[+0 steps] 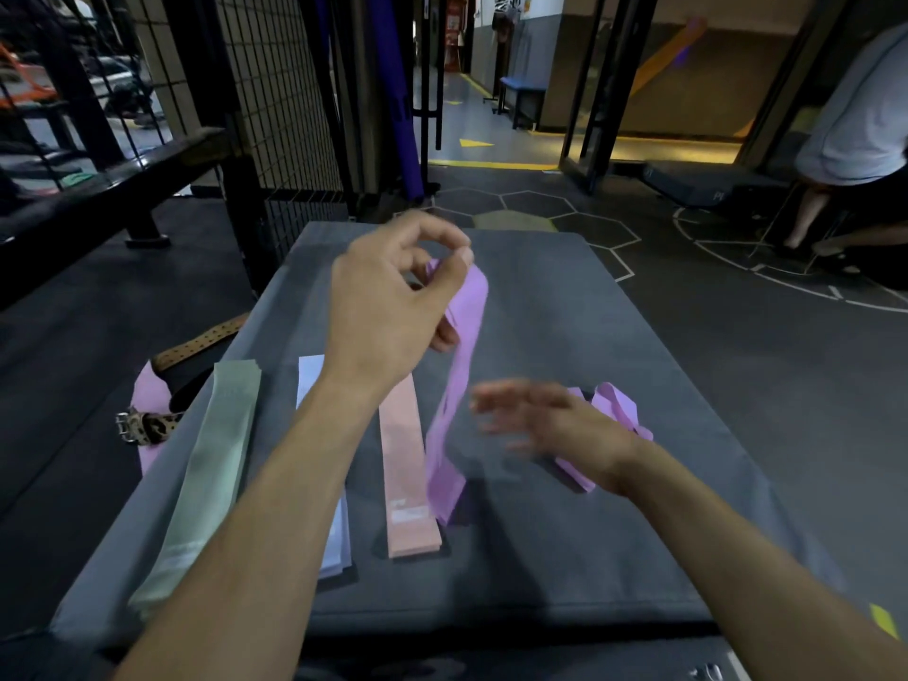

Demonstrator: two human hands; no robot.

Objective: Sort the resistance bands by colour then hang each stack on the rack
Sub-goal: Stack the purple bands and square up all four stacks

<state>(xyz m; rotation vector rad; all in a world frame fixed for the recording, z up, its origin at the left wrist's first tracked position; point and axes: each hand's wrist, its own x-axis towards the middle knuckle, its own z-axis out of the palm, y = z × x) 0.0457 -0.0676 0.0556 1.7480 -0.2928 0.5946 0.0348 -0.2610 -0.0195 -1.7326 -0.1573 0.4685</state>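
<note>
At 12 o'clock, the left hand (pixel 388 297) pinches a purple band (pixel 454 385); the right hand (pixel 545 425) (blurry) is spread open at 3

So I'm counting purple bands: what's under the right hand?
Under the right hand lies a crumpled purple band on the grey mat. The hand covers its middle, so more bands there cannot be ruled out.

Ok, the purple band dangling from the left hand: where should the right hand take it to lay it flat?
Probably the lower end of the purple band, where it folds onto the grey mat. The left hand pinches the top, so the strip hangs nearly straight. The right hand, open and blurred, could come from the right and pinch across that end.
</note>
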